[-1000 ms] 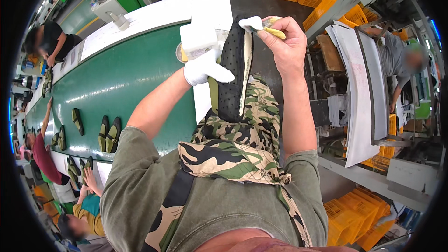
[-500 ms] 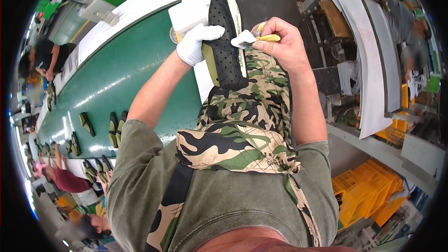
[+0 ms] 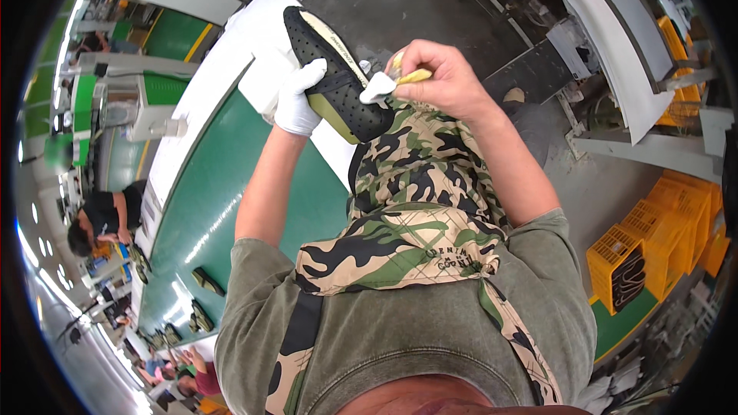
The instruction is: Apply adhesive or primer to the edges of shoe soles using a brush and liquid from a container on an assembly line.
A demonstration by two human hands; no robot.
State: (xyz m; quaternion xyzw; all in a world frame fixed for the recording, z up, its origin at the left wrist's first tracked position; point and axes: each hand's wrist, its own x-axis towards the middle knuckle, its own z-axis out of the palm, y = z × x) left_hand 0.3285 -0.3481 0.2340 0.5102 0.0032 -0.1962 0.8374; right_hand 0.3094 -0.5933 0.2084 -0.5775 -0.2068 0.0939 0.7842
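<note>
My left hand (image 3: 297, 98), in a white glove, grips a black perforated shoe (image 3: 329, 69) with a pale sole edge and olive lining, holding it up in front of me. My right hand (image 3: 436, 78), bare, pinches a small white cloth (image 3: 377, 89) together with a yellow stick-like tool (image 3: 413, 75), and presses the cloth against the shoe's side near the sole. Both hands are raised over my camouflage apron (image 3: 415, 200).
A green conveyor belt (image 3: 223, 207) with white side boards runs along my left, carrying dark shoes (image 3: 206, 281) further down. Other people (image 3: 104, 219) work beside the belt. Orange crates (image 3: 653, 246) stand at the right, beside grey racks (image 3: 615, 46).
The view has swung and tilted. My hands with the shoe have shifted left and the shoe now lies more slanted; the cloth stays at its sole edge.
</note>
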